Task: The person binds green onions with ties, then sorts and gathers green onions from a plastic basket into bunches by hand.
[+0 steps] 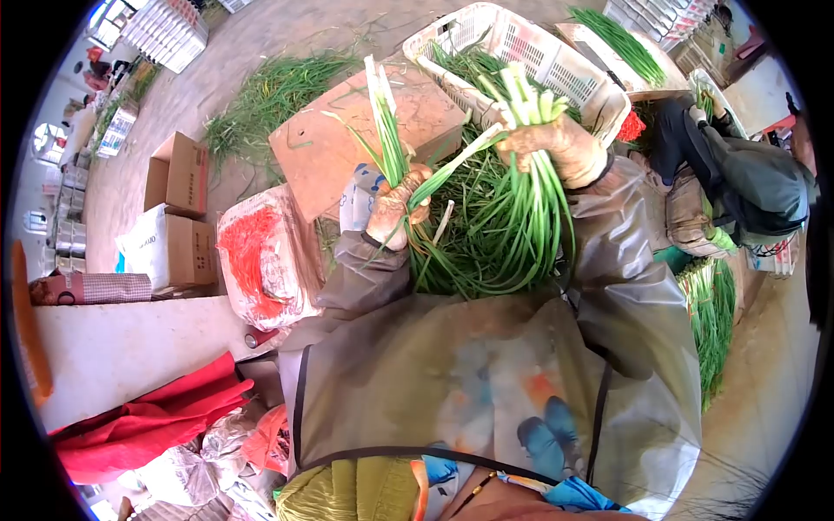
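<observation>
My left hand (400, 208), in a soiled glove, is closed round a small bunch of green stalks (383, 113) with white ends pointing up. A larger bunch of green stalks (540, 195) is gripped in my right hand (556, 149); its pale thick ends stick up and its leaves hang down. One leafy stalk slants between the two hands. Beneath them lies a heap of loose green leaves (469, 195). Just behind my left hand is a brown board (330, 130).
A white crate (556, 61) with greens stands beyond my right hand. Red ties (248, 256) lie on a pale stack at left, near cardboard boxes (189, 252). More greens (282, 91) lie on the floor. Another person (756, 178) sits at right beside bundled greens (708, 313).
</observation>
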Available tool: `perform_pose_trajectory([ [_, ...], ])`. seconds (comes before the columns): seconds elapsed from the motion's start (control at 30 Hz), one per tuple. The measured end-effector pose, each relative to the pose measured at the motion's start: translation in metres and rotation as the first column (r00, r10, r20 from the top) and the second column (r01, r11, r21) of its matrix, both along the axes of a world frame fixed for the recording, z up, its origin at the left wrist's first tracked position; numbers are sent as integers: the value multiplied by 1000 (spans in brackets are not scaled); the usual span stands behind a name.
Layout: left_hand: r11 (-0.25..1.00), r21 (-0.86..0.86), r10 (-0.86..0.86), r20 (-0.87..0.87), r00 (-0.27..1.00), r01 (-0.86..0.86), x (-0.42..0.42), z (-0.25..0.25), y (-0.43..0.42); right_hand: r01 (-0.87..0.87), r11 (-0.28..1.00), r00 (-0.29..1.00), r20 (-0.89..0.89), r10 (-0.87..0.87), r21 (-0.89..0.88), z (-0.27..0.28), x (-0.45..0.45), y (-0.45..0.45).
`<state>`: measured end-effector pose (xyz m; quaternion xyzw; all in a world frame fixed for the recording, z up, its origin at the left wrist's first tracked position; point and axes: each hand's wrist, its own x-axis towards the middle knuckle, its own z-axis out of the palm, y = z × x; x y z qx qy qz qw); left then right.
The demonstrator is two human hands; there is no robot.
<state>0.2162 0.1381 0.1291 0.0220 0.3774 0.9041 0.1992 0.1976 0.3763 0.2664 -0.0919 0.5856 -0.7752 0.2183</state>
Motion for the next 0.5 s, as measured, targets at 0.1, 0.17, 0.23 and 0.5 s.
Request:
perform_pose_trajectory([
  [0.1,996,-67,64,70,995,-60,-5,-12,-6,-70,995,997,-49,67,-76,2,-9,22],
  [0.17,993,-83,94,56,994,-89,-2,-11,-7,-59,974,998,-16,57,-217,11,-11,38],
  [0.23,987,-108,125,44,991,-120,-2,-12,-8,95,978,991,-79,-111,-187,8,-13,48],
  [0.5,970,31,238,104,966,-243,-5,-29,-14,541,797,831,-319,-456,270,-10,-43,45],
])
